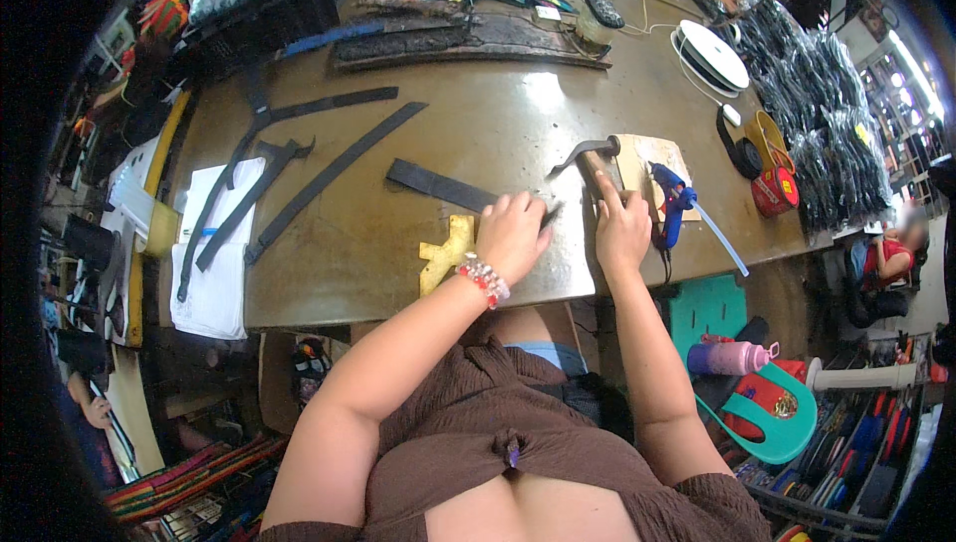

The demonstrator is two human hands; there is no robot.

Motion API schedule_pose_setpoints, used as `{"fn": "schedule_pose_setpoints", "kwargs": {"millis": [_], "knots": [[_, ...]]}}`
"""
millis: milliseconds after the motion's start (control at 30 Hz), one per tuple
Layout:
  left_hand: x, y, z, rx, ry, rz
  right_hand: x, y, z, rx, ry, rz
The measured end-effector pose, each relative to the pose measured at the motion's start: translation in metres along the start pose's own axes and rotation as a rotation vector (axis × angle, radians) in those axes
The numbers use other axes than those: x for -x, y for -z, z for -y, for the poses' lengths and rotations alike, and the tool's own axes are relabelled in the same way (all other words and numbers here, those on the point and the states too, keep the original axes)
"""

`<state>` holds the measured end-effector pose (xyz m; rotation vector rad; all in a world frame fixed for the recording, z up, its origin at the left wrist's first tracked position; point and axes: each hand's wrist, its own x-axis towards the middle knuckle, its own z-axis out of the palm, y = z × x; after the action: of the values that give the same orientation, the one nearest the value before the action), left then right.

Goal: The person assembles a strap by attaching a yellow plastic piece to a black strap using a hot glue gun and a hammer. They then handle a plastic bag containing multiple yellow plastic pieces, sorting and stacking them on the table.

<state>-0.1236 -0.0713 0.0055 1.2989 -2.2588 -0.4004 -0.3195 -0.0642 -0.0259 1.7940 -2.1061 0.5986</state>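
My left hand (513, 236) is closed over the right end of a wide black strap (438, 183) lying on the table. A dark end of the strap shows beside the fingertips. To its right, my right hand (621, 228) grips the wooden handle of a hammer (597, 164), index finger stretched along it. The hammer's dark head, with a curved claw, points away from me. A yellow notched piece (448, 251) lies just left of my left wrist. Beside my right hand, a blue glue gun (669, 205) with a pale glue stick rests partly on a cardboard piece (637, 151).
Several black straps (339, 181) and white papers (217, 288) lie at the left. A white spool (712, 54), a red tin-like roll (774, 191) and a pile of plastic-wrapped black goods (822, 114) line the right. A dark board (468, 42) lies at the back.
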Motion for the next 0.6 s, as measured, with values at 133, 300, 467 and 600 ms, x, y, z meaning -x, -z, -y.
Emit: {"fn": "schedule_pose_setpoints", "kwargs": {"millis": [133, 300, 467, 600], "knots": [[0.014, 0.008, -0.001, 0.075, -0.201, 0.199, -0.002, 0.002, -0.001, -0.013, -0.026, 0.015], [0.031, 0.053, 0.028, 0.086, -0.211, 0.012, -0.002, 0.002, 0.001, 0.016, -0.025, 0.012], [-0.016, 0.117, 0.063, 0.065, -0.158, -0.203, -0.001, 0.0, 0.0, 0.015, -0.032, 0.036], [-0.02, 0.147, 0.06, 0.066, -0.186, -0.248, -0.002, 0.001, 0.0, 0.022, -0.019, 0.03]]}}
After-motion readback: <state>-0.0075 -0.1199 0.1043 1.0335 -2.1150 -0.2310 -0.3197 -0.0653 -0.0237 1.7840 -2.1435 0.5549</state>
